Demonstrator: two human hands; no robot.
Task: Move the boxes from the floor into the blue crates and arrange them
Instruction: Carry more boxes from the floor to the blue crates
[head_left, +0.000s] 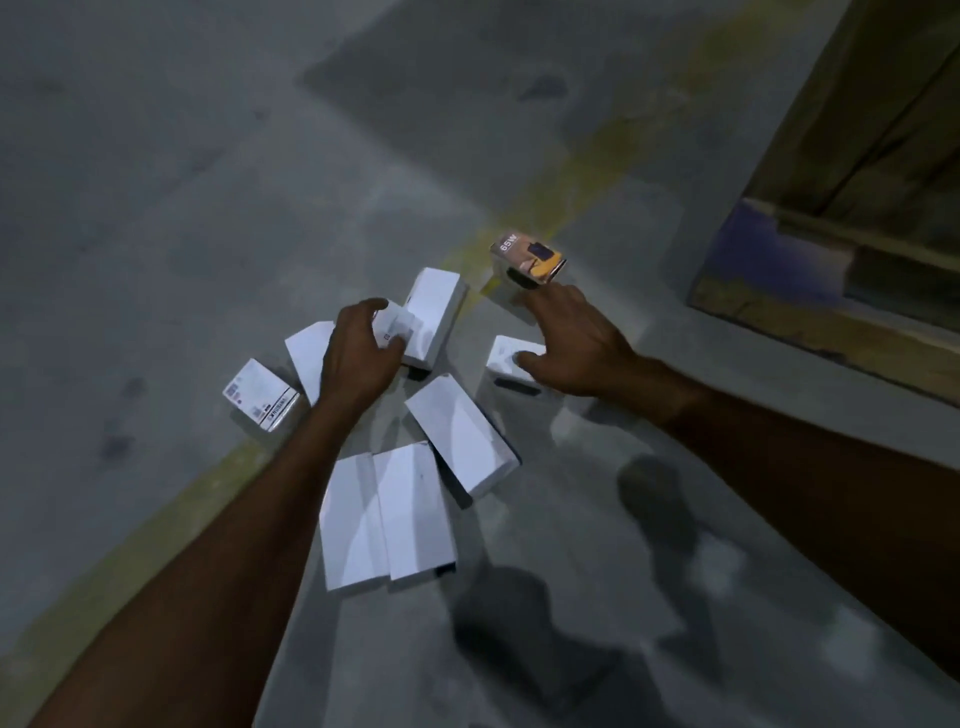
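The left hand (358, 353) sits just left of the frame's centre, its fingers curled round a small white box (393, 326) and grasping it above the heap. The right hand (574, 351), right of centre, is spread flat and grips nothing. Its index finger (545, 299) stretches up the frame to the lower edge of an orange 65W box (527, 257), though whether the tip touches it cannot be told. Its thumb (530, 359) lies on a white box with a dark slot (505, 358). The other boxes all lie on the concrete floor (156, 208) around the middle of the frame. A tall white box (435, 306) stands just beyond the left hand. A plain white box (306, 358) is partly hidden behind the left wrist. A labelled box (260, 395) with barcodes on its faces lies further left, apart from the rest. Below the hands, a slanted white box (460, 441) lies between the two forearms. Lower still, a pair of white boxes (384, 519) lies side by side, touching along their long edges. A worn yellow line (156, 525) runs diagonally from the lower left toward the upper middle and passes under the heap. In the upper right stands a wooden frame (857, 156) with a bluish patch (753, 234) on its near face. What that patch belongs to cannot be told.
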